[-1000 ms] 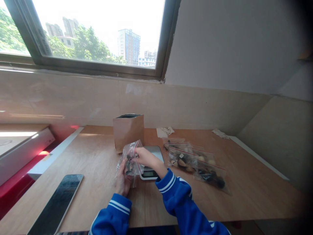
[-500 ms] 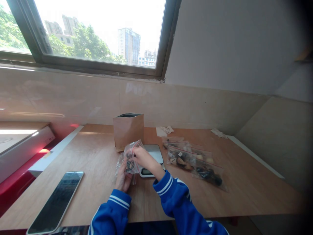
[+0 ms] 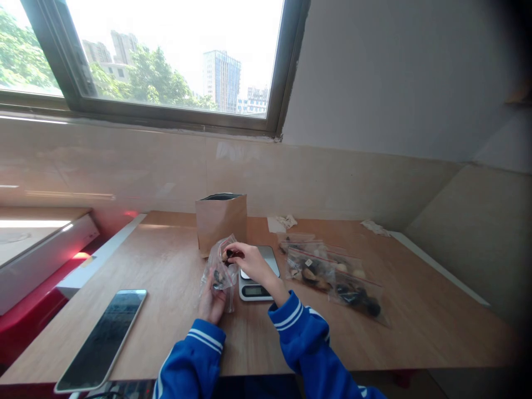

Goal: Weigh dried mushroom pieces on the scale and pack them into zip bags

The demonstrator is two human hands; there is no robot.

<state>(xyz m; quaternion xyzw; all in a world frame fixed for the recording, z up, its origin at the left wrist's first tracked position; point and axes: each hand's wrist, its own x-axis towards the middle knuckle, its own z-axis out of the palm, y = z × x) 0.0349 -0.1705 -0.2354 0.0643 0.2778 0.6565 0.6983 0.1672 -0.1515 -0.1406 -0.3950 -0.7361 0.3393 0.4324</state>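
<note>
My left hand [image 3: 213, 303] is closed round the lower part of a clear zip bag [image 3: 219, 270] with small dark pieces inside. At the bag's mouth, my right hand [image 3: 253, 262] pinches a dark brown dried piece [image 3: 228, 255], perhaps dried mushroom; its exact kind is too small to tell. Just right of the bag, partly under my right hand and wrist, lies a white kitchen scale [image 3: 254, 293] with a small display. Behind the bag stands a brown paper pouch [image 3: 220, 219], upright with its top open.
To the right of the scale lie several clear zip bags [image 3: 311, 271] of dried dark and tan pieces. A large phone [image 3: 102, 341] rests on the wooden table [image 3: 170, 327] at left. Crumpled white paper [image 3: 286, 221] sits near the wall.
My right hand has drawn back up and right from inside the bag's mouth, with a dark piece now showing in its fingers. The scale's display is more visible.
</note>
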